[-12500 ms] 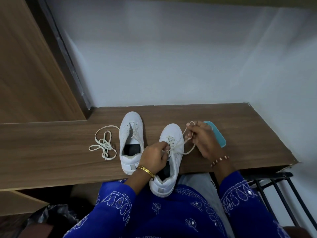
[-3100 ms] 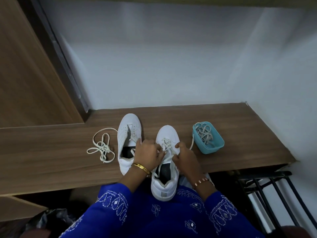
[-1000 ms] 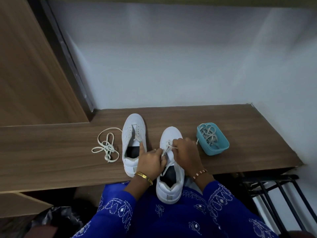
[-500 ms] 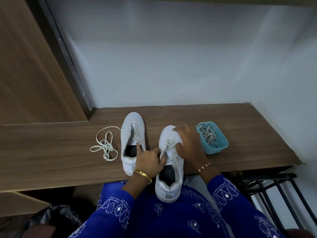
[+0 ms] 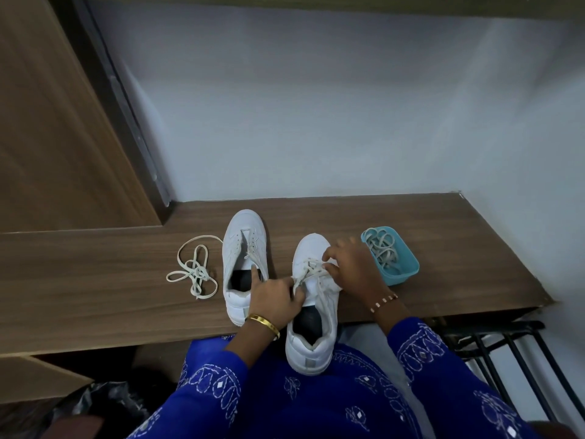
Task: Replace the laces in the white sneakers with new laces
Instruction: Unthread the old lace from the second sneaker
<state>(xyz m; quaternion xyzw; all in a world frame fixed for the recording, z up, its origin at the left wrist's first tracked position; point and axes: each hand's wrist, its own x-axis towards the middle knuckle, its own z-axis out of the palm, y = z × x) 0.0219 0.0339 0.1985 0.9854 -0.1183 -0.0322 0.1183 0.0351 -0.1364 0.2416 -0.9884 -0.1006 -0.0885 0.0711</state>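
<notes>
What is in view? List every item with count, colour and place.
sneakers: 2, white, mid shelf; right one overhangs the near edge
loose lace: 1, cream, left of the sneakers
tub: 1, teal, right of the sneakers, holding laces
shelf: 1, brown wood
rack: 1, black, lower right
bag: 1, black, lower left
left hand: on the right sneaker's lace, gold bangle
right hand: on the same lace, beaded bracelet

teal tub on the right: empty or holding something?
Holding something: the small teal plastic tub has a tangle of pale laces inside, piled up near its rim.
</notes>
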